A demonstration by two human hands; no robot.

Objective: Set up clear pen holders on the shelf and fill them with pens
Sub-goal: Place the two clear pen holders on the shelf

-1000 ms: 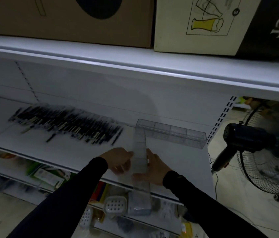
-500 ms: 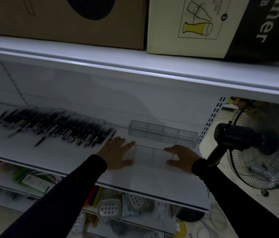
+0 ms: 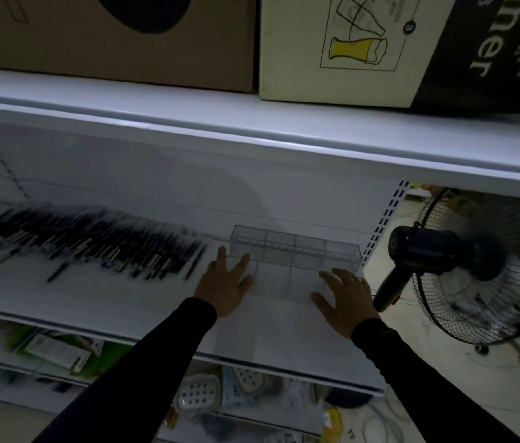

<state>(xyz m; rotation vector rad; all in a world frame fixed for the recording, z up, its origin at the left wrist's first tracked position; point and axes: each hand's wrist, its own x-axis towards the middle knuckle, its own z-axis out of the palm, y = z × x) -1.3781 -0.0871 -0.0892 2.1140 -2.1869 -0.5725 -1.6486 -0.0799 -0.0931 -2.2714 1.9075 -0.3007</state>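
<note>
Clear plastic pen holder, front one [image 3: 287, 279]: long, divided into compartments, lies on the white metal shelf [image 3: 131, 302] lengthwise, left to right, touching or just in front of a second clear divided pen holder [image 3: 295, 247] that sits at the back wall, at 12 o'clock from the front one. Both holders show no pens inside.

Left hand [image 3: 225, 284]: fingers spread and straight, laid flat over the left end of the front holder, palm on the shelf at the holder's 8 o'clock. Not curled round it.

Right hand [image 3: 345, 298]: fingers spread and straight, resting at the right end of the front holder, at its 4 o'clock. Whether the fingertips press the holder wall or only the shelf, cannot tell.

Black pens [image 3: 86, 241]: a long loose row lying flat on the same shelf, at 9 o'clock from the holders; image blurred, count not readable.

Brown cardboard box [image 3: 108, 36] and cream printed box [image 3: 341, 49] stand on the upper shelf. Black pedestal fan [image 3: 476, 266] stands on the floor at 3 o'clock, beyond the shelf end. Packaged goods on the shelf below are too dim to identify.
</note>
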